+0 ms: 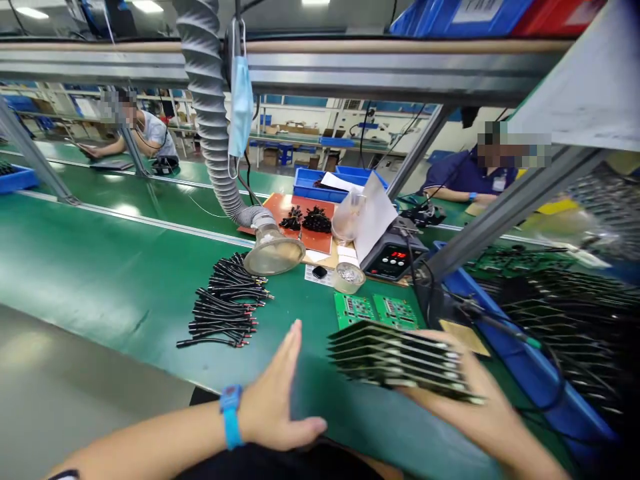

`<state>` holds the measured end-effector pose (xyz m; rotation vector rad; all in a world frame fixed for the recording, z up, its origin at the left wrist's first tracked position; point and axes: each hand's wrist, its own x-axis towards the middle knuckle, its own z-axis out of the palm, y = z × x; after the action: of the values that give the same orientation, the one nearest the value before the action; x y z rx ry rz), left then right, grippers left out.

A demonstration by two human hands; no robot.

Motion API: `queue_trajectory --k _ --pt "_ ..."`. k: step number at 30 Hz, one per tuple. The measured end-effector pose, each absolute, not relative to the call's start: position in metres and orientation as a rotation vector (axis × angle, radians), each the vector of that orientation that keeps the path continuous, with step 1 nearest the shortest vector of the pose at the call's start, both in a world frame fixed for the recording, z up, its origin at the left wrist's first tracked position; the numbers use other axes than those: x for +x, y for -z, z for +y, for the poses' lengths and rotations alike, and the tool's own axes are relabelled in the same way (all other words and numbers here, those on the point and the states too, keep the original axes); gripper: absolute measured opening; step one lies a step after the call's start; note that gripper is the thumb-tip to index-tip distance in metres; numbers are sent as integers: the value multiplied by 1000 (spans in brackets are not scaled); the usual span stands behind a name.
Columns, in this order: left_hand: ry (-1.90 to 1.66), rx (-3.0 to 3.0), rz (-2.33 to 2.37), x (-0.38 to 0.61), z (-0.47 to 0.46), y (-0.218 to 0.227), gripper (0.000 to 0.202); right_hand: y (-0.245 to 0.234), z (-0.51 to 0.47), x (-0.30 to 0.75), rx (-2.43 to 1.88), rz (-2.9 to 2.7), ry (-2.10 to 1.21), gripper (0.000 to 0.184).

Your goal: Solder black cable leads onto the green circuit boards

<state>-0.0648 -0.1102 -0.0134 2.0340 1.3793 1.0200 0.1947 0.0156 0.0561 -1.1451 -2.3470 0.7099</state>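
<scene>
Boards (400, 363) are lying stacked in the right hand (493, 417), cupping them from below; left hand (273, 403) is hovering flat, wide, at nine o'clock. Keeping them level seems wise.

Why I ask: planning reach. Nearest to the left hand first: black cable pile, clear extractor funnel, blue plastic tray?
1. Black cable pile, ahead-left of the left hand.
2. Clear extractor funnel, beyond it.
3. Blue plastic tray, far back.

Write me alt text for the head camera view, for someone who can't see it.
The right hand holds a stack of circuit boards over a green bench, and the open left hand, with a blue wristband, is raised beside it. Beyond are black cables, two green boards and an extraction hose.
</scene>
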Motion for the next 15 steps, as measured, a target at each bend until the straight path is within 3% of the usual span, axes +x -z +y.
queue_trajectory --k 3,8,12,15 --pt "-1065 1824 1303 -44 -96 26 108 -18 -8 148 -1038 -2220 -971 68" --pt "-1212 1632 1268 -25 -95 62 107 29 -27 133 -956 -1922 -1193 108" --pt "-1145 1622 1313 -26 -84 60 99 56 -24 140 -1054 -1798 -1169 85" --pt "-1134 1616 1254 -39 -66 46 96 62 -21 138 -1143 -1745 -1108 94"
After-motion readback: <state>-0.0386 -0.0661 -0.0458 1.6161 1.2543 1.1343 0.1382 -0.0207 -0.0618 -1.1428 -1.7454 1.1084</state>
